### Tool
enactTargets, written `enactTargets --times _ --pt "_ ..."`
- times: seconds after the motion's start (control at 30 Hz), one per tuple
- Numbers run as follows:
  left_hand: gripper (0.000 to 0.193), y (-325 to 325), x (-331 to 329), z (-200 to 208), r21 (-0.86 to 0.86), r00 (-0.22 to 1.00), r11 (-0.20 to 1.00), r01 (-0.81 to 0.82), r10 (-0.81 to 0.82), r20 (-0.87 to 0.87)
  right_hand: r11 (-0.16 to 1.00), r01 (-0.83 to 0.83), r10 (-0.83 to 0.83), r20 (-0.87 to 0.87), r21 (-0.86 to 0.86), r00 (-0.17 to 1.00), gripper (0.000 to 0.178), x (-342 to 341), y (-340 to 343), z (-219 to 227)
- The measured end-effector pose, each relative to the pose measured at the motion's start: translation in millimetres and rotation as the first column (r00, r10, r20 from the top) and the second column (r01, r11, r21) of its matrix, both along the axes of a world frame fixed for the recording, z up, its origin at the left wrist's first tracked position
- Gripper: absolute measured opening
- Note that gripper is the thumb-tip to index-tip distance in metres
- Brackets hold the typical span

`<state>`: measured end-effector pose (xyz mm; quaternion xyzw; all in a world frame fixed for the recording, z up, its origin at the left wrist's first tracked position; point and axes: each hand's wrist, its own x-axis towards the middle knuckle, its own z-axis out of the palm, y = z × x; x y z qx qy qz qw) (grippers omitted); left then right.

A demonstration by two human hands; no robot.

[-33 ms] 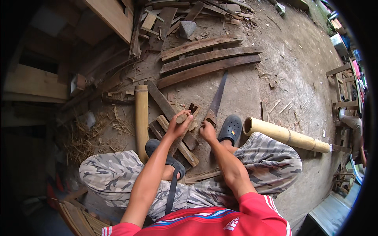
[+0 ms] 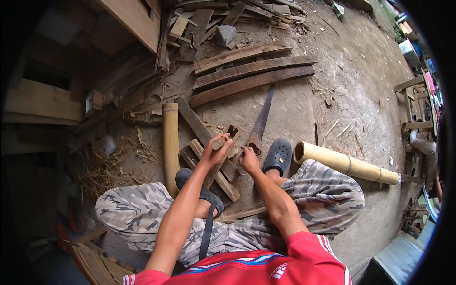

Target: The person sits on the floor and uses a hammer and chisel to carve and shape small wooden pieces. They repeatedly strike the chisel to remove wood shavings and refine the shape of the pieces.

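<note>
My left hand is closed around a wooden piece with a rounded end, held over several boards between my feet. Just beyond its fingers a short notched wood block shows. My right hand has its fingers curled together; whatever is in them is hidden. Right beside that hand lies a handsaw, its wooden handle close to my knuckles and its blade pointing away. Below my left hand, a narrow light wood strip rests across darker boards.
Bamboo tubes lie at left and at right. Farther off are several long planks, a grey stone and scrap wood. Shavings cover the ground at left. Another person's leg shows at far right.
My right hand has shifted very slightly to the left, away from the saw handle. My left hand and the wood it holds look the same.
</note>
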<state>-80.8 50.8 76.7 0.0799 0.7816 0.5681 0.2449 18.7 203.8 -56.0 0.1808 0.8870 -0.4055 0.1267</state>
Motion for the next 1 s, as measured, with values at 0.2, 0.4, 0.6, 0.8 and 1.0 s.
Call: enactTargets --times 0.2,0.4,0.6,0.8,1.0 --pt "0.019 2 -2 3 -0.085 0.997 0.996 0.026 -0.032 -0.073 0.978 -0.193 0.201 -0.112 0.078 0.973 0.042 -21 -5 3" --pt "0.021 11 -19 15 -0.386 0.986 0.921 -0.060 -0.005 -0.165 0.999 0.022 -0.024 -0.048 -0.034 0.999 0.040 -20 13 34" --pt "0.038 45 -68 47 -0.621 0.982 0.772 0.137 -0.187 -0.015 0.854 0.317 -0.367 -0.046 -0.412 0.929 0.043 -12 18 45" --pt "0.037 64 -87 65 -0.703 0.967 0.672 0.235 -0.235 0.098 0.575 0.275 -0.257 0.149 -0.770 0.955 0.046 -19 -16 47" --pt "0.033 65 -111 55 -0.689 0.962 0.673 0.269 -0.226 0.154 0.459 0.380 -0.298 0.263 -0.803 0.918 0.043 -22 -21 60"
